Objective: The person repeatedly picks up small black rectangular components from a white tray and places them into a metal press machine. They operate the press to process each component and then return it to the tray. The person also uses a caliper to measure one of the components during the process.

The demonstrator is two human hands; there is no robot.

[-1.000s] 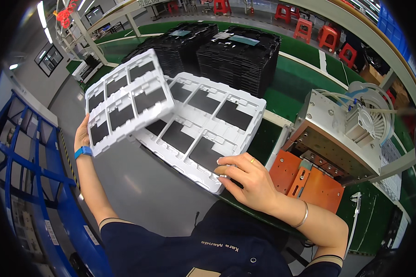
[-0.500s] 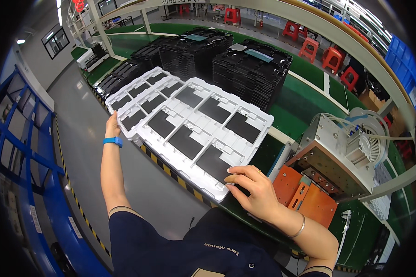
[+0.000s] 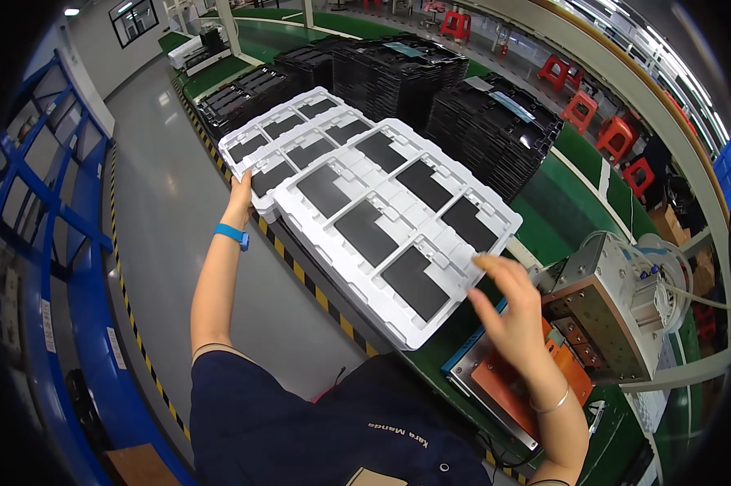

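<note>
A white molded tray (image 3: 384,314) lies at the bench's front edge, its pockets holding flat dark panels (image 3: 418,283) with stepped corners. Left of it and slightly overlapped is a second white tray (image 3: 279,152) with similar panels. My left hand (image 3: 241,194), with a blue band at the wrist, grips the outer edge of that left tray; its fingertips are partly hidden beneath. Just off the right edge of the nearer tray hovers my right hand (image 3: 511,312), thumb and fingers apart, nothing between them.
Stacks of black trays (image 3: 402,89) stand behind the white ones, another stack (image 3: 495,138) to their right. A metal press-like fixture (image 3: 600,312) with orange plates (image 3: 503,377) sits at right, near a caliper (image 3: 596,413). A blue rack (image 3: 82,275) stands across the aisle at left.
My right hand has left the corner of the nearest panel, moved right past the tray edge, and opened. My left hand stays on the left tray's edge. The whole view has shifted.
</note>
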